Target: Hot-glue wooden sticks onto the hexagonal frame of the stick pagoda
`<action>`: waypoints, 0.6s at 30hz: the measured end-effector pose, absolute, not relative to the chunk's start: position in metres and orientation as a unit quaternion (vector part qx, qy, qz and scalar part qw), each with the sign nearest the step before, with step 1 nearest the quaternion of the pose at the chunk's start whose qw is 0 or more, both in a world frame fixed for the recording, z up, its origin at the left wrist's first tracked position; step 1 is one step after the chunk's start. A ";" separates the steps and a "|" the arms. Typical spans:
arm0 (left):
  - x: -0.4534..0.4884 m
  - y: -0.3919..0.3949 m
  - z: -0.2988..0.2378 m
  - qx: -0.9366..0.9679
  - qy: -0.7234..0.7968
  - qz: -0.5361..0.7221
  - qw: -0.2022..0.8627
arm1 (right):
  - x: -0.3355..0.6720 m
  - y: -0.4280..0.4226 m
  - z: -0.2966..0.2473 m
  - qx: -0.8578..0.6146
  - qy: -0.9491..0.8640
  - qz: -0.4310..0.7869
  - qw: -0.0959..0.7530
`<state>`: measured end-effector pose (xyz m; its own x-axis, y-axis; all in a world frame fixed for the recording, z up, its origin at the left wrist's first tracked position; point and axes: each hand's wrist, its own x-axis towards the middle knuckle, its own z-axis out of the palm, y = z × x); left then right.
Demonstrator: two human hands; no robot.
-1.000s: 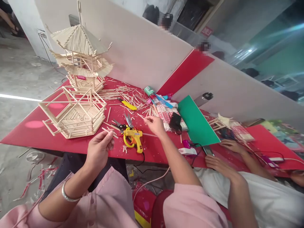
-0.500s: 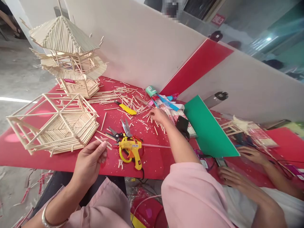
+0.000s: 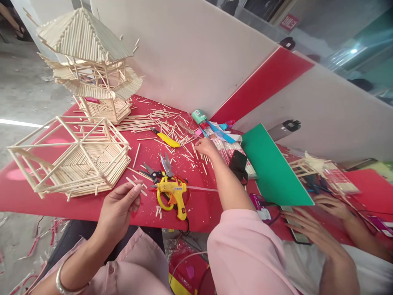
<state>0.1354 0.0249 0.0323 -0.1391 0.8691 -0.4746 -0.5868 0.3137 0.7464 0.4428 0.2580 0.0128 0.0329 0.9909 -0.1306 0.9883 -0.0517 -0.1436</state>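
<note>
My left hand (image 3: 118,209) hovers at the near edge of the red table (image 3: 37,196), fingers pinched on a short wooden stick (image 3: 135,186). My right hand (image 3: 206,146) reaches across to a scatter of loose sticks (image 3: 181,141), fingers curled down onto them; what it grips I cannot make out. Between my hands lie a yellow glue gun (image 3: 173,192) and scissors (image 3: 159,169). A hexagonal stick frame (image 3: 72,157) sits left of my left hand, with a stick pagoda (image 3: 89,65) behind it.
A yellow cutter (image 3: 167,139), a green-capped bottle (image 3: 199,118), stick packets (image 3: 227,153), a black device (image 3: 238,162) and a green board (image 3: 273,168) lie to the right. Another person's hands (image 3: 307,229) hold a phone at the right. White partitions back the table.
My right hand has moved away from the glue gun toward the loose sticks near the bottle. My left hand has kept its stick and barely shifted. The view has swung left and closer.
</note>
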 end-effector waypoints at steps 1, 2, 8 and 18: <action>0.134 0.025 0.032 0.140 0.497 0.569 0.640 | 0.440 0.257 0.015 -0.721 -0.686 0.095 0.010; 0.132 0.024 0.032 0.137 0.498 0.571 0.638 | 0.436 0.257 0.016 -0.724 -0.683 0.095 0.012; 0.130 0.024 0.031 0.136 0.487 0.574 0.644 | 0.412 0.249 0.025 -0.720 -0.683 0.121 -0.031; 0.128 0.012 0.029 0.189 0.460 0.549 0.672 | 0.338 0.155 0.091 -0.531 -0.737 0.410 0.084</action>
<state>0.1278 0.0124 0.0294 -0.0258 0.9115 -0.4105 -0.5625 0.3262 0.7597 0.3376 0.1552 0.0911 -0.4219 0.8517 -0.3110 0.7134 0.1002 -0.6935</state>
